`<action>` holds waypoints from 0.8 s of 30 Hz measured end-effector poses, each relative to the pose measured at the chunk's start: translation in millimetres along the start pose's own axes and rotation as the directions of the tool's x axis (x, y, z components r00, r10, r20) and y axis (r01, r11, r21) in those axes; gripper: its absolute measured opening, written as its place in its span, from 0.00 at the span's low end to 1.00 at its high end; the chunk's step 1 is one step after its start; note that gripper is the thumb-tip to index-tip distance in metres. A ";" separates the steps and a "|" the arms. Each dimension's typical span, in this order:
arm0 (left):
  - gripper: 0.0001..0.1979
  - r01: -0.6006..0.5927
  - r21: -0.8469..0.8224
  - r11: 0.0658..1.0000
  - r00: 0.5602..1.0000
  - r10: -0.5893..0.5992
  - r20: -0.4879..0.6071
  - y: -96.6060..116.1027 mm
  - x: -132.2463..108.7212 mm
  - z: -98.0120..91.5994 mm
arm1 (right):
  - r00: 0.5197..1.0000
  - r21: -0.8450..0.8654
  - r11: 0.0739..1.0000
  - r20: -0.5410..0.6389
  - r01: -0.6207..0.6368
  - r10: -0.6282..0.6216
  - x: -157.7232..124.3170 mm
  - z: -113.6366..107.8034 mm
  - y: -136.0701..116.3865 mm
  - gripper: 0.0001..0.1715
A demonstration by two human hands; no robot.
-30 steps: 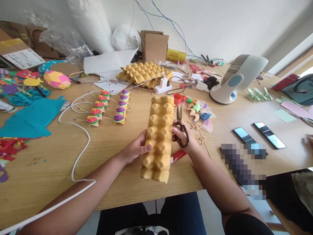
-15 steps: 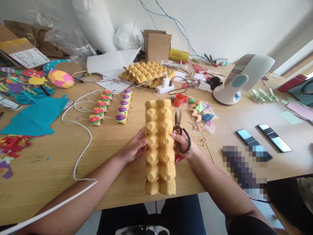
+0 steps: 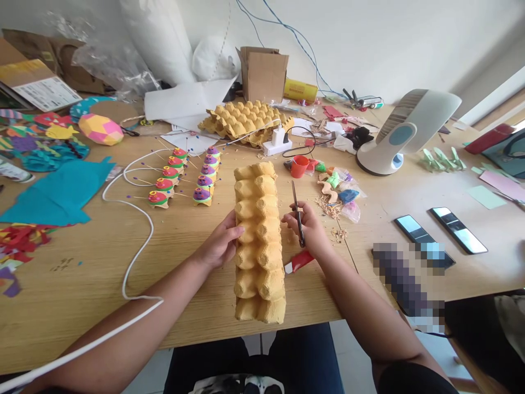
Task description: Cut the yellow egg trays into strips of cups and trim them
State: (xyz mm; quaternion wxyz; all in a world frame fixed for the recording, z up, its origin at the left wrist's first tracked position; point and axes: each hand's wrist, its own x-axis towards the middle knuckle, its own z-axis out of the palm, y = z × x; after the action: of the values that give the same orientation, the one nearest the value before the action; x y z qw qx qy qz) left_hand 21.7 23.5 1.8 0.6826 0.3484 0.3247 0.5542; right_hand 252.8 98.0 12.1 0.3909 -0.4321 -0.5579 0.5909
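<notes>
My left hand (image 3: 223, 238) grips the left edge of a yellow egg-carton strip (image 3: 259, 243), two rows of cups wide, held up above the table and slightly tilted. To its right, my right hand (image 3: 308, 227) is closed around dark scissors (image 3: 298, 216), whose blades point away from me and look closed. That hand is apart from the carton. A red and white object (image 3: 298, 261) lies on the table just below my right hand. Beyond the left hand stand two rows of painted carton pieces, one red and green (image 3: 164, 184), the other purple (image 3: 203, 194).
Stacked yellow egg trays (image 3: 241, 120), a power strip (image 3: 278, 143) and a red cup (image 3: 299, 166) are farther back. At the right are a white fan (image 3: 404, 134) and two phones (image 3: 458, 230). A white cable (image 3: 141, 251) crosses the left side near my forearm.
My right hand has let go of the carton and turned the scissors, whose blades have closed. The carton has shifted slightly left and tilted in my left hand.
</notes>
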 end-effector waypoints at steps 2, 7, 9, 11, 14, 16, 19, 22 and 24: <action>0.30 -0.001 -0.025 1.000 0.999 0.000 -0.036 2.5 0.1 -0.1 | 0.998 -0.035 0.998 0.036 0.053 -0.052 1.9 -1.9 1.9 0.32; 0.30 0.003 -0.044 0.999 0.999 -0.006 -0.049 7.1 -0.7 0.1 | 0.956 -0.269 0.927 0.200 0.263 -0.213 -5.3 -2.8 -0.5 0.25; 0.26 0.024 -0.060 0.998 0.998 -0.027 -0.055 7.2 -1.1 -1.2 | 0.925 -0.405 0.839 0.264 0.364 -0.274 -10.5 -3.0 -4.3 0.24; 0.21 0.081 -0.086 0.993 0.995 -0.086 -0.055 6.3 -0.9 -5.1 | 0.890 -0.479 0.753 0.308 0.451 -0.337 -14.2 -3.5 -7.7 0.23; 0.18 0.212 -0.096 0.972 0.977 -0.214 -0.003 4.2 1.1 -15.9 | 0.820 -0.502 0.648 0.358 0.573 -0.447 -15.3 -4.5 -10.5 0.21; 0.19 0.265 -0.060 0.962 0.964 -0.264 0.024 3.4 3.0 -23.3 | 0.758 -0.515 0.558 0.395 0.650 -0.519 -14.0 -5.2 -11.0 0.21; 0.19 0.265 -0.028 0.964 0.964 -0.265 0.018 3.8 5.4 -29.0 | 0.706 -0.555 0.454 0.422 0.697 -0.568 -11.5 -6.0 -10.7 0.22; 0.19 0.247 -0.019 0.969 0.969 -0.246 0.020 5.0 5.8 -27.7 | 0.710 -0.586 0.425 0.430 0.689 -0.558 -10.4 -6.1 -10.0 0.24; 0.20 0.243 -0.021 0.970 0.970 -0.243 0.027 5.7 5.3 -25.4 | 0.706 -0.592 0.414 0.436 0.692 -0.557 -10.5 -5.8 -9.4 0.24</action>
State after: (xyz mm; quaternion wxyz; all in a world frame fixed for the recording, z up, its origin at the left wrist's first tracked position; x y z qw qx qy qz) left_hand -1.5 32.5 -7.7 0.7534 0.3046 0.3499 0.4660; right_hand 261.4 90.7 22.2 0.3303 -0.2556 -0.8932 0.1667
